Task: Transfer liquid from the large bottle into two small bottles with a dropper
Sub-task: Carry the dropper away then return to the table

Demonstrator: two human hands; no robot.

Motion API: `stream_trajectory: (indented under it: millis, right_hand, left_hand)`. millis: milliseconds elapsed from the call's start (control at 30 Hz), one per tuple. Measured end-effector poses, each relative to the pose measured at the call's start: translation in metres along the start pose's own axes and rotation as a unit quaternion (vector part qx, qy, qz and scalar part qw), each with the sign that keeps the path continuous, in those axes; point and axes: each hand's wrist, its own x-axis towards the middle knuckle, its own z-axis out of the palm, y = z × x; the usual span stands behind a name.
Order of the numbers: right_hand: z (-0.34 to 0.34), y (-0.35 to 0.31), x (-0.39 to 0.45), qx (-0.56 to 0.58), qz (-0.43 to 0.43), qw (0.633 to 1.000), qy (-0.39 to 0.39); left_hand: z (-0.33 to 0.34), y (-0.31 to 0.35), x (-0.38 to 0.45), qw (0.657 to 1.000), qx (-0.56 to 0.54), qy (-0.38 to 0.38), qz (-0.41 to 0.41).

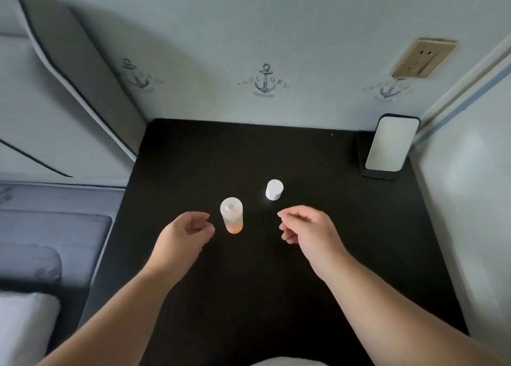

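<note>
- Two bare forearms enter from about 7 and 5 o'clock, with no sleeves on the parts in view.
- The left hand (188, 231) shows no ring, watch or band.
- The right hand (307, 227) is likewise unadorned, its wrist bare.
- At 6 o'clock a sliver of pale grey-white clothing (284, 362) shows at the frame's edge.

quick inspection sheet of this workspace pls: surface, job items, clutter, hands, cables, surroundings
Surface: matte black tabletop, set in a wall corner.
Job's things: translucent plastic bottle upright, uncapped, orange liquid low inside; white cylindrical cap standing apart, behind and right of it. Small bottles and dropper: nothing seen.
Clutter: phone with pale screen on a dark stand, back right corner.
Hands: left hand and right hand flank the bottle, fingers loosely curled, holding nothing.
Cables: nothing seen.
Surroundings: anchor-print wall, gold wall socket, grey bed at left.
</note>
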Motion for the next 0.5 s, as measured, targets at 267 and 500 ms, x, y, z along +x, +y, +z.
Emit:
stream_trajectory:
  millis: [267, 500]
  right_hand:
    - [0.010, -0.040, 0.068, -0.194, -0.044, 0.978, 0.066]
    - [0.026, -0.047, 0.111, -0.467, -0.024, 0.882, -0.062]
  left_hand:
    - [0.012, 0.004, 0.034, 0.985, 0.103, -0.121, 0.065]
    - [0.027, 0.004, 0.044, 0.988, 0.064, -0.119, 0.078]
